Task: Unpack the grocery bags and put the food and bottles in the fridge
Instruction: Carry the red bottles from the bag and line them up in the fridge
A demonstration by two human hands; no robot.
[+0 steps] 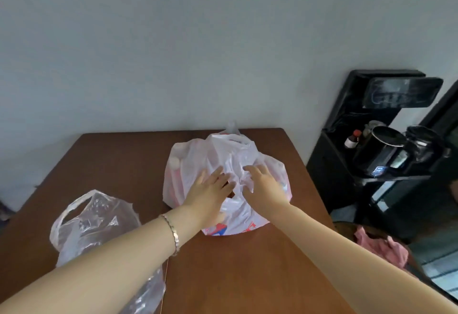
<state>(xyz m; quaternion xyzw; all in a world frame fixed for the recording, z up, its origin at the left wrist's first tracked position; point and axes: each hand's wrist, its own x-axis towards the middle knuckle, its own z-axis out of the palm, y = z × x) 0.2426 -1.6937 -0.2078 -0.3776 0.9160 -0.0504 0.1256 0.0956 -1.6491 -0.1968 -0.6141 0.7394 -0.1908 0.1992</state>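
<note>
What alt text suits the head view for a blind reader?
The left hand and right hand touch the top of a full white plastic grocery bag on a brown wooden table. A clear plastic bag lies front-left; a black appliance stands right.

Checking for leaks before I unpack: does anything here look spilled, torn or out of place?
Nothing stands out. The white grocery bag sits on the table, left hand and right hand on it, with no spill visible. The clear plastic bag lies slumped near the left edge; a pink cloth is crumpled beside the table.
</note>
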